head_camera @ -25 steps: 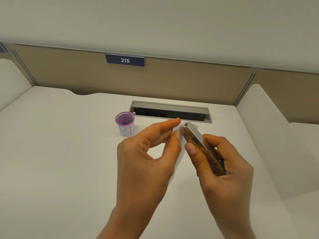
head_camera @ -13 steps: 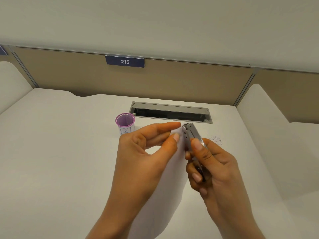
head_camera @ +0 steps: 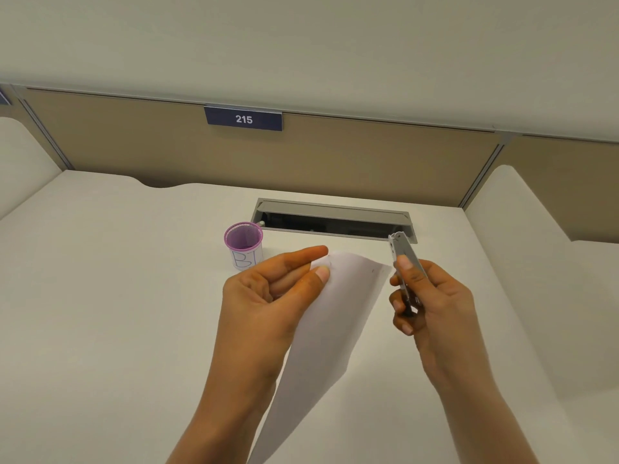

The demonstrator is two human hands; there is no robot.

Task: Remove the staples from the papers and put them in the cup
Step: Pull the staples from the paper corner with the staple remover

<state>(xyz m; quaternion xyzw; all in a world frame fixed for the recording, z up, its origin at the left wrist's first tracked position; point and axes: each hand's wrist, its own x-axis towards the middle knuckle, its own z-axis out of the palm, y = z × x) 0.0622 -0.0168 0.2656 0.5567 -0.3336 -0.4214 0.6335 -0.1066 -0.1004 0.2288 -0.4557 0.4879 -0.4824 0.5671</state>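
Note:
My left hand (head_camera: 268, 296) pinches the top left corner of the white papers (head_camera: 328, 329) between thumb and forefinger, holding them up above the desk. To the right of the sheets, my right hand (head_camera: 432, 296) grips a grey metal staple remover (head_camera: 403, 256), whose jaws point up and away, clear of the paper's top right corner. Small marks show near that corner; I cannot make out a staple. The purple mesh cup (head_camera: 243, 244) with a white label stands on the desk just beyond my left hand.
A grey cable slot (head_camera: 335, 221) is let into the white desk (head_camera: 100, 296) behind the cup. Beige partition panels with a sign reading 215 (head_camera: 243, 118) close off the back, and white dividers rise at both sides.
My hands have drawn apart: the staple remover has come off the paper's corner and moved right. The papers have been raised and now hang in full view from my left hand.

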